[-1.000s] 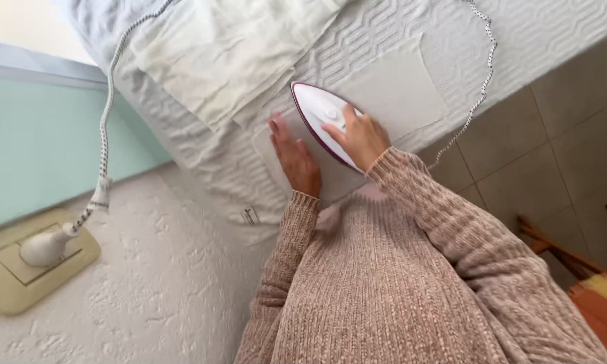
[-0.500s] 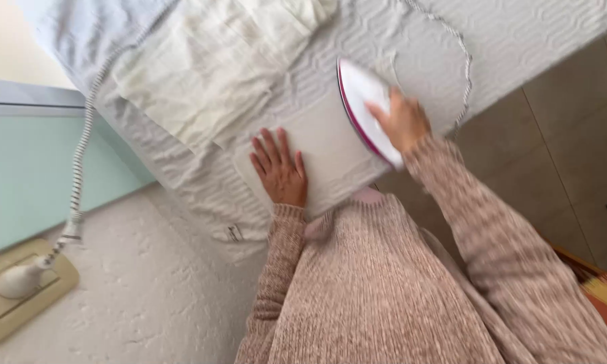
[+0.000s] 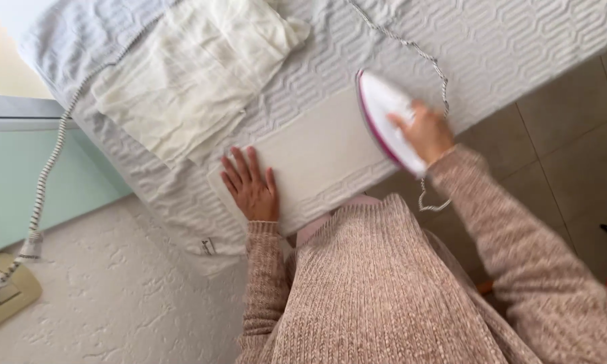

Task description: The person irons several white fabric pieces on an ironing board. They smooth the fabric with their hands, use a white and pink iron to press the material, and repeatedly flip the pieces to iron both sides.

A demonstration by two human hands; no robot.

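The iron (image 3: 384, 114), white with a pink edge, sits at the far right end of a flat pale cloth (image 3: 317, 152) spread over the quilted white cover (image 3: 519, 47) of the worktop, close to the edge nearest the person. The right hand (image 3: 425, 131) is wrapped around the iron's handle, its grip closed on it, with the fingers curled over the top. A braided cord (image 3: 425, 57) runs from the iron across the quilted cover and a loop of it hangs down past the edge just below the wrist. The left hand (image 3: 251, 185) lies flat and spread on the left end of the same cloth, palm down, its grip wide and holding nothing, fingers pointing away from the body. Well apart from both hands, a stack of folded cream cloths (image 3: 189, 74) rests on the upper left of the cover. Further left, another stretch of cord (image 3: 44, 182) drops to a plug in a beige wall socket (image 3: 7, 296) on a rough white wall. Both arms wear a pink knitted sweater (image 3: 384, 290), and tiled floor (image 3: 573, 148) shows on the right.
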